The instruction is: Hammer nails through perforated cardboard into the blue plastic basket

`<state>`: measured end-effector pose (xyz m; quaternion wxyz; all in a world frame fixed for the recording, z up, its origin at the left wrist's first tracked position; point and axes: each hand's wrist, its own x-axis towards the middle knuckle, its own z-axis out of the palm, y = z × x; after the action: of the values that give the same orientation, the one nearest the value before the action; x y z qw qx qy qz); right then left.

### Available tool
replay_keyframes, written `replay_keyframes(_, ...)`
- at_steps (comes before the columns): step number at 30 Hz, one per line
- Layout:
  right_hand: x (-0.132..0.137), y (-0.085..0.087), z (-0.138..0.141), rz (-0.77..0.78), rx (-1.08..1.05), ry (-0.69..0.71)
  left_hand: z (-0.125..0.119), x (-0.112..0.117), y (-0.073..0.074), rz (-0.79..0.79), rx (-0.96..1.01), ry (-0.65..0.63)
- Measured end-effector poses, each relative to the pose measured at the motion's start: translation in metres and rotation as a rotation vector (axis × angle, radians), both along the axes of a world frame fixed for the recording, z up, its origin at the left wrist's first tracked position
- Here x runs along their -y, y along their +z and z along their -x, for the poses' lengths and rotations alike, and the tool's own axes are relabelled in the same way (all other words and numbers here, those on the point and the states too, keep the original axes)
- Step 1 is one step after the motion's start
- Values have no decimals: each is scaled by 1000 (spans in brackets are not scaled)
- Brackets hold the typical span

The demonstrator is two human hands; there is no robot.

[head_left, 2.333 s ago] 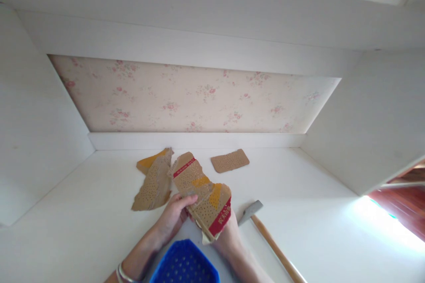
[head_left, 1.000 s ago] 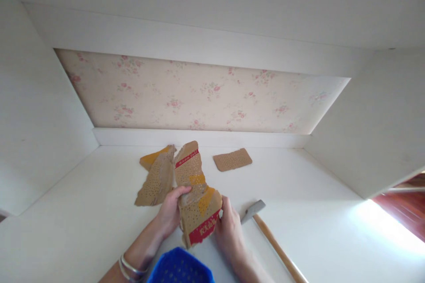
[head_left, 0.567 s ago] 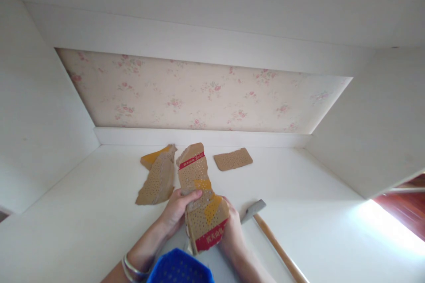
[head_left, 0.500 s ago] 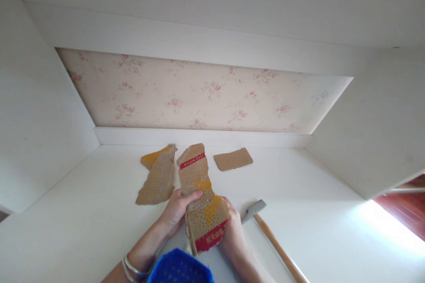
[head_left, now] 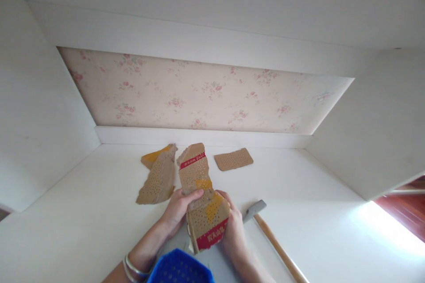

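Both hands hold a torn piece of cardboard (head_left: 199,172), pricked with many small holes and printed with red bands and yellow patches. My left hand (head_left: 177,210) grips its left edge, thumb lying across the front. Around the lower right edge, my right hand (head_left: 232,227) is closed, its fingers partly hidden behind the card. Just right of that hand lies a hammer (head_left: 275,243) with a grey metal head and a wooden handle. Below the cardboard, at the bottom edge of view, sits a blue basket (head_left: 181,267) with small holes.
Torn, hole-pricked cardboard scraps (head_left: 157,181) overlap on the white surface (head_left: 109,199) to the left. A smaller cardboard piece (head_left: 234,159) lies farther back on the right. White panels enclose the sides and top, with a flowered wall (head_left: 206,93) behind.
The right hand has shifted slightly, and more of its thumb side shows at the cardboard's right edge. The cardboard's lower part has moved a little to the right.
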<state>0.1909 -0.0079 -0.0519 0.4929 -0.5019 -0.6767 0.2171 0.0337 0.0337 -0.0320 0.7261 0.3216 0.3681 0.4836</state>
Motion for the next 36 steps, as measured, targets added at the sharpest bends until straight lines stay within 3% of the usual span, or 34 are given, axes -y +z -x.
replay_keyframes(9,-1,-2,7,-105,-72,-264,2,-6,2,124,147,258)
replay_keyframes(12,3,-1,12,-154,-27,-257,1,-7,3,73,148,305)
replay_keyframes(19,0,1,1,-244,192,-346,-1,-2,1,-79,44,229)
replay_keyframes(24,1,10,1,-293,452,-309,-1,4,4,-194,-137,124)
replay_keyframes(28,2,14,2,-318,497,-267,0,5,5,-248,-239,35)
replay_keyframes(36,2,8,-1,-428,481,-144,-1,4,-2,-305,-400,160)
